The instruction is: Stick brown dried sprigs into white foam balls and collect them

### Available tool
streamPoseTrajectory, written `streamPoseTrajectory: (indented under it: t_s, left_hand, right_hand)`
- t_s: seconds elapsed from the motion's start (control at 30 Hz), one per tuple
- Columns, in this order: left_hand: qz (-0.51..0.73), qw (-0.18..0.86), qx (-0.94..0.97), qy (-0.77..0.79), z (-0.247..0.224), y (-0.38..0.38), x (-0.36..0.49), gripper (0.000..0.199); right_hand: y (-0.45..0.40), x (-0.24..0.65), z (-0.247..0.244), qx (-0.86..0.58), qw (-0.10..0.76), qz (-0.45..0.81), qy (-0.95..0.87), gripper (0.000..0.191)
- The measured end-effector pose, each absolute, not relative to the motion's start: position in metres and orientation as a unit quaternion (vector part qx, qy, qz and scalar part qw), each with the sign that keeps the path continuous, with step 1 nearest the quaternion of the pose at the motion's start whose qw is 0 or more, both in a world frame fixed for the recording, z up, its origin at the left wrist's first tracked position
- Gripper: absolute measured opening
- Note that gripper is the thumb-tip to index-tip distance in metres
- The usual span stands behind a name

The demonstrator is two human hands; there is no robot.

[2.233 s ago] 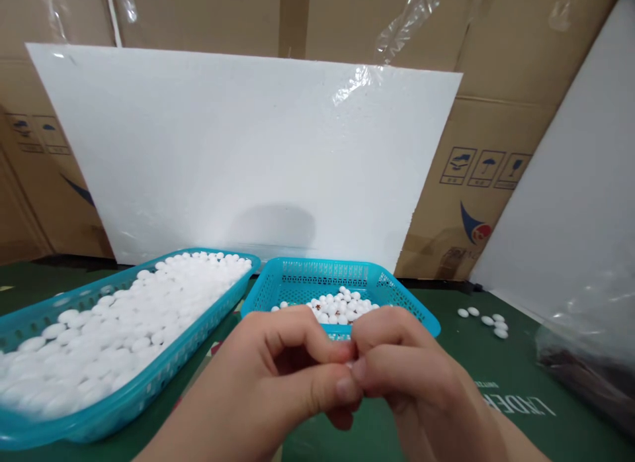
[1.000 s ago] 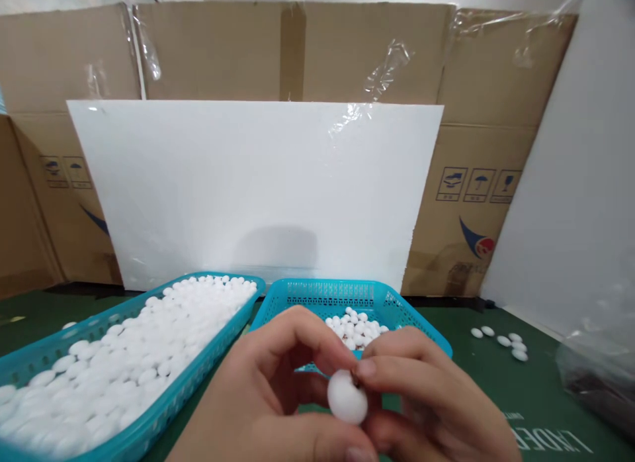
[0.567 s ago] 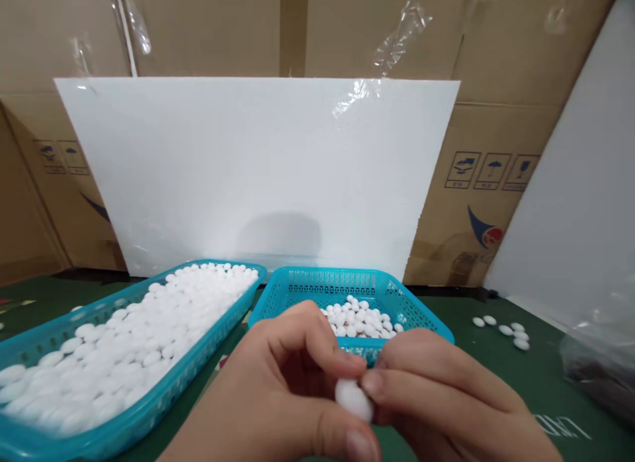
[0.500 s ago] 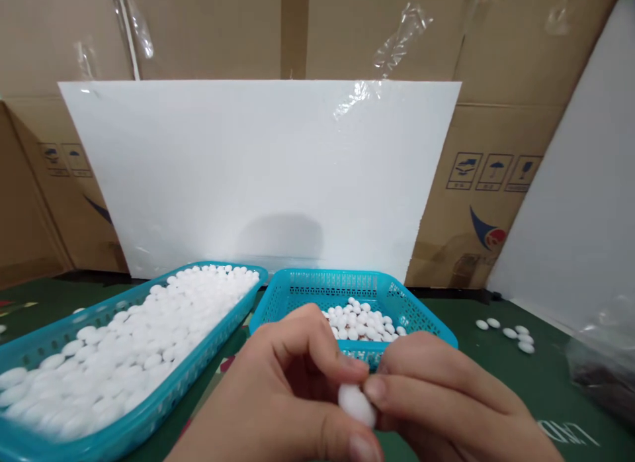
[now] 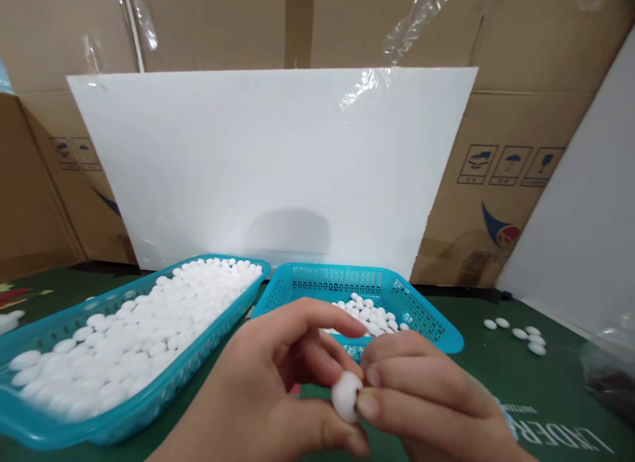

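A small white oval piece (image 5: 346, 396) is held between the fingertips of both hands, low in the middle of the view. My left hand (image 5: 292, 382) pinches it between thumb and a finger, its index finger raised above. My right hand (image 5: 426, 389) has thumb and fingertips pressed against the right side of the piece, where a small dark spot shows. Behind the hands stands a blue basket (image 5: 421, 316) with a small heap of white pieces (image 5: 370, 313). On the left, a longer blue basket (image 5: 163, 396) is full of similar white pieces (image 5: 163, 323).
Several loose white pieces (image 5: 528, 333) lie on the green mat (image 5: 476, 363) at the right. A clear plastic bag (image 5: 612, 363) with dark contents sits at the right edge. Behind the baskets stand a white board (image 5: 272, 151) and cardboard boxes (image 5: 536, 118).
My left index finger has lifted off the white piece. The piece has turned between my fingertips and sits slightly further left and higher. The camera view has shifted slightly.
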State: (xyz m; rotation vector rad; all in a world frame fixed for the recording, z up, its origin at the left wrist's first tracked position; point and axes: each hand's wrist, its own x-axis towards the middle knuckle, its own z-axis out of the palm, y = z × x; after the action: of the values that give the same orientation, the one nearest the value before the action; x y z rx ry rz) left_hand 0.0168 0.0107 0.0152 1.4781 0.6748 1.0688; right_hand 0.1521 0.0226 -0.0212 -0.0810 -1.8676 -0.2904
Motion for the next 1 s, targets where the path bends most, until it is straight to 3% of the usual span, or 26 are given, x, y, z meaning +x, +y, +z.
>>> streamPoseTrajectory:
  t_s: [0.1,0.23,0.3,0.43,0.53,0.73,1.0]
  left_hand:
    - [0.463,0.519,0.651,0.304,0.017,0.008,0.017,0.043]
    - [0.480,0.414,0.702,0.325,0.024,-0.007,0.018,0.037]
    - [0.467,0.332,0.752,0.326,0.027,-0.012,0.017,0.032]
    - [0.452,0.244,0.806,0.296,0.023,-0.008,0.010,0.031]
    - [0.459,0.264,0.798,0.288,0.016,0.003,0.007,0.034]
    - [0.472,0.447,0.672,0.354,0.011,0.023,0.007,0.027]
    - [0.478,0.404,0.676,0.389,0.020,0.029,0.002,0.030]
  right_hand:
    - [0.022,0.154,-0.019,-0.028,0.568,-0.176,-0.804,0.015]
    - [0.019,0.151,-0.006,-0.015,0.558,-0.171,-0.812,0.031]
    - [0.018,0.150,-0.004,-0.012,0.557,-0.146,-0.817,0.036]
    - [0.019,0.150,-0.009,-0.077,0.569,-0.014,-0.818,0.023]
    - [0.023,0.150,-0.014,-0.095,0.559,0.048,-0.822,0.022]
    - [0.036,0.144,-0.019,-0.103,0.595,-0.039,-0.796,0.012]
    - [0.031,0.138,-0.022,-0.135,0.649,0.057,-0.746,0.004]
